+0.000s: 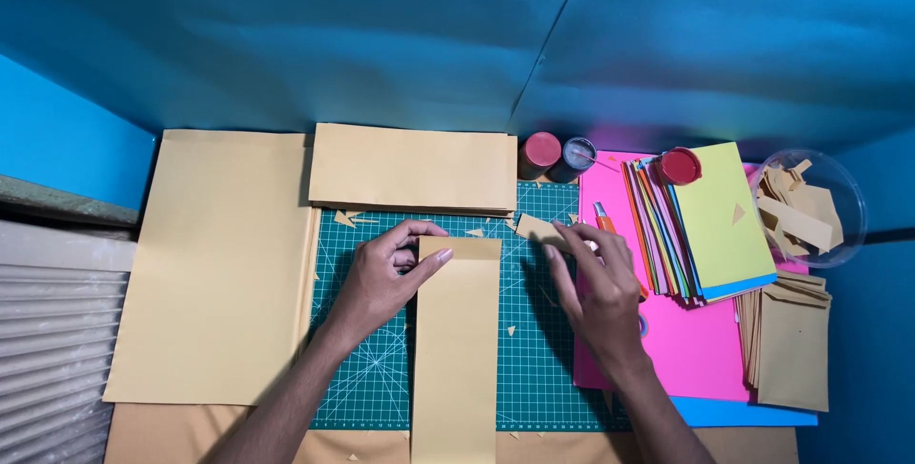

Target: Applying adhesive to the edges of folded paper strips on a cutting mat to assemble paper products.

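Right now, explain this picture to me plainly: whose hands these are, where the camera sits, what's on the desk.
There is no machine, just a person's two bare hands, filmed by a camera on their head looking down. The left hand presses the top of a long tan paper strip lying on a green cutting mat. The right hand pinches a small tan paper scrap. Around them lie tan sheets, a stack of coloured paper, a pink sheet, two small jars and a clear bowl of offcuts.
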